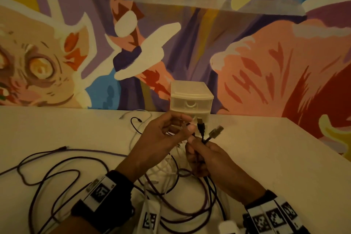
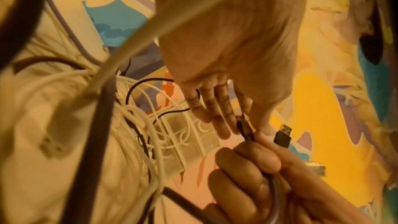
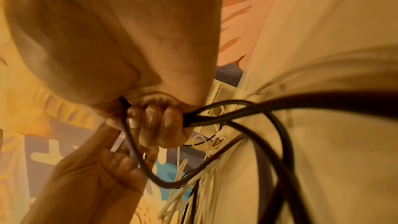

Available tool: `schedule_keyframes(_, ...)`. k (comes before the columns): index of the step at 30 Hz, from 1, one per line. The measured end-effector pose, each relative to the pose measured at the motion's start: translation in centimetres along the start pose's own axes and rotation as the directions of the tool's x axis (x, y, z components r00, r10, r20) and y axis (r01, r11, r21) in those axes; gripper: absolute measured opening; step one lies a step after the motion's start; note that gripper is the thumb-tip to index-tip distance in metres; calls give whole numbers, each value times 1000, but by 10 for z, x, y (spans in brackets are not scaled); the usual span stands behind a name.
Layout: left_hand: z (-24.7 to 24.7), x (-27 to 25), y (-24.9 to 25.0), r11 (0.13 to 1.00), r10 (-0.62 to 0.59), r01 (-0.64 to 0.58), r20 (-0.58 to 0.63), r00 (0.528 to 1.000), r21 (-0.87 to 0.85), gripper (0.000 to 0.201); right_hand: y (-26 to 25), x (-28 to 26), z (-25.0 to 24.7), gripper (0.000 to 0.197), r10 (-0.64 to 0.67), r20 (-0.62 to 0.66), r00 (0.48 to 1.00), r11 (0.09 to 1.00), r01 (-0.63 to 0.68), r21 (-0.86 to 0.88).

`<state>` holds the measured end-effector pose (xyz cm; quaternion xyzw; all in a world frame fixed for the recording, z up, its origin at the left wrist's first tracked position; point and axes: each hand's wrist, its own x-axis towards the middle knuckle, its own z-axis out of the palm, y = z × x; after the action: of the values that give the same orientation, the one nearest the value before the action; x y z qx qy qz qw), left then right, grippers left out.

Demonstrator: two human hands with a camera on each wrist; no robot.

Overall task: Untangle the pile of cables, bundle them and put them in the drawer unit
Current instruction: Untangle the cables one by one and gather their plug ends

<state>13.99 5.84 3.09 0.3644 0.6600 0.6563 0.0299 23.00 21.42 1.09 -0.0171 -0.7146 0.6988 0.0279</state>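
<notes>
A tangle of dark purple cables [image 1: 57,176] and thin white cables [image 1: 165,169] lies across the white table [image 1: 275,157]. My right hand [image 1: 197,150] is held above the pile and grips several dark cables in its fist [image 3: 155,120]. A black USB plug [image 1: 201,125] and a second plug [image 1: 216,131] stick up out of that fist. My left hand [image 1: 187,124] is just left of it and pinches a small cable plug [image 2: 245,125] between thumb and forefinger, its other fingers straight. The white drawer unit [image 1: 191,99] stands behind both hands against the wall, drawers shut.
A painted mural wall [image 1: 266,62] runs along the table's far edge and its right side. A thin black cable [image 1: 135,119] and a white one lie loose left of the drawer unit. Tagged white cable ends [image 1: 150,218] lie near the front edge.
</notes>
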Motion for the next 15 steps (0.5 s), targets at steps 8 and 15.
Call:
schedule_keyframes(8,-2,1,6,993,72,-69,27,997,-96,35,1,2,3,33,124,120,985,988,-134,81)
schedule_keyframes(15,6,-1,23,988,75,-98,189,979,120,46,2,-4,3,25,66,-58,996,955,-80,-286)
